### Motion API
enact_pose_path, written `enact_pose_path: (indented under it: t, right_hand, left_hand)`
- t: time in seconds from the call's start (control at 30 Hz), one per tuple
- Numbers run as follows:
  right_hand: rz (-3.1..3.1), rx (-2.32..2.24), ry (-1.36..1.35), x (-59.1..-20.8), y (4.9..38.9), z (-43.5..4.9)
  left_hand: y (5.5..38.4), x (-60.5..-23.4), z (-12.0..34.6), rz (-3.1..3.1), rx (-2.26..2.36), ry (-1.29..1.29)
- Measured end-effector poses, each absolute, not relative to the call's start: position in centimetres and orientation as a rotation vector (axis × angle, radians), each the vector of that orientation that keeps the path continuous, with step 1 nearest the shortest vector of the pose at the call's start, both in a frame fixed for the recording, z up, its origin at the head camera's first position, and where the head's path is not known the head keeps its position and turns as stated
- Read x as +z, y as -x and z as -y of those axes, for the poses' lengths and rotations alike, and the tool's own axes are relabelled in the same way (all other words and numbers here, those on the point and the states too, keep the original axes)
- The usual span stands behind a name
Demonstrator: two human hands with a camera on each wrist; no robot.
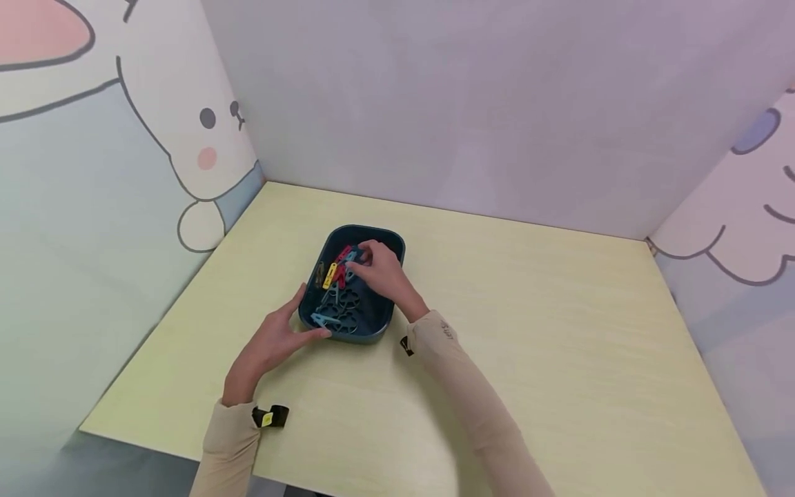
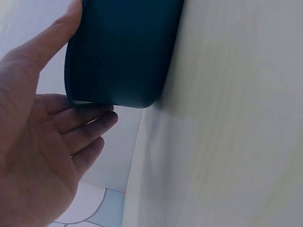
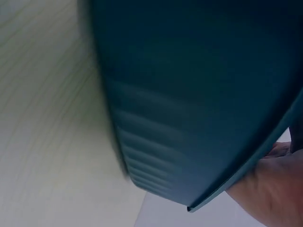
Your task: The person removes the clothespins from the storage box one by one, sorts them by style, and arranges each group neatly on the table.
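Probably light, stiff, slim colourful plastic clips (image 1: pixel 330 276) suit end-pinching; spread left hand (image 1: pixel 276 339) braces dark-teal plastic bin (image 1: pixel 365 338) near-left; right hand's (image 1: pixel 383 271) grip unclear.

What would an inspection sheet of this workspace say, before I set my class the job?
Surface: pale yellow table.
Job's things: dark teal basket holding a yellow clip, red clips, light blue clips and round dark pieces.
Clutter: black fittings beside both sleeves.
Grips: left grip touches the basket's near left corner; right grip reaches inside, hold unclear.
Cables: nothing seen.
Surroundings: plain wall behind, cartoon panels either side.
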State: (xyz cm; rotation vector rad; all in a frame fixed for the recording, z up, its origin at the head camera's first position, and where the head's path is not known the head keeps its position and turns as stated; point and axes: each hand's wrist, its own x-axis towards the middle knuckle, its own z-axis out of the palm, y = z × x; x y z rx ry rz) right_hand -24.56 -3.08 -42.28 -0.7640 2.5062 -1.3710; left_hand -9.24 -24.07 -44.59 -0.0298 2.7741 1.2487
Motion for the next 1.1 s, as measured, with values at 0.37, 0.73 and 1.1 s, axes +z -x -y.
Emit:
enact_pose_path:
  t: [0.37, 0.73, 1.1]
  right_hand:
    - [-2.545, -1.233, 0.58, -42.6, 24.3, 4.9]
    - [-2.551, -1.158, 0.374, -43.6, 24.1, 6.2]
    - [-2.573, -1.095, 0.178, -43.8, 24.0, 6.9]
  left_hand:
    - [9.2, -44.8, 24.0, -2.788, 1.241, 0.017]
    - [9.3, -44.9, 24.0, -2.774, 1.262, 0.04]
    - [9.3, -44.9, 24.0, -2.772, 1.278, 0.037]
